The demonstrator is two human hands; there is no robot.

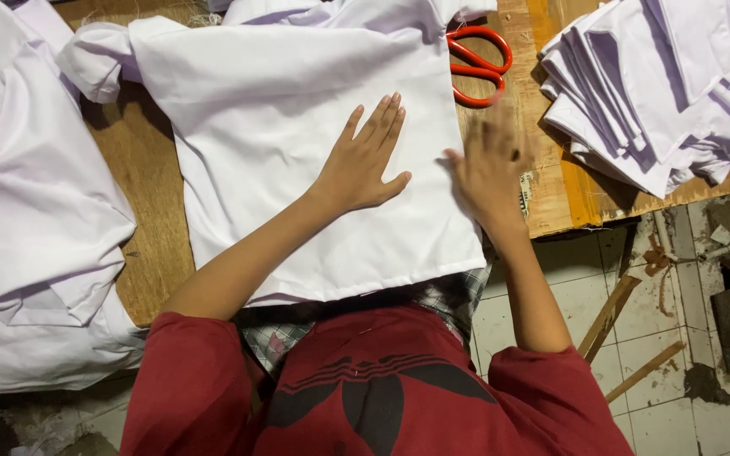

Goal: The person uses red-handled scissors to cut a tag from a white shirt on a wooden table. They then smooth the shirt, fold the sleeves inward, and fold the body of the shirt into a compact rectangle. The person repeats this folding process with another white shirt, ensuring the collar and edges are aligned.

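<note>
A person in a red top leans over a wooden worktop point(149, 194), both bare hands on a white shirt point(297, 127) spread flat across it. The left hand point(365, 160) lies palm down near the middle of the shirt, fingers stretched wide and holding nothing. The right hand point(490, 169), blurred, rests at the shirt's right edge, fingers spread and also gripping nothing. Red-handled scissors point(479, 63) lie just beyond the shirt's upper right corner, partly tucked under the cloth. Further right of the shirt, a stack of folded white garments point(644, 93) sits at the worktop's corner. Left of the shirt, more white garments point(35, 211) lie loose, hanging past the worktop's edge. Right of the shirt's hem, below the worktop, wooden sticks point(614, 312) rest on a tiled floor point(678, 397).
</note>
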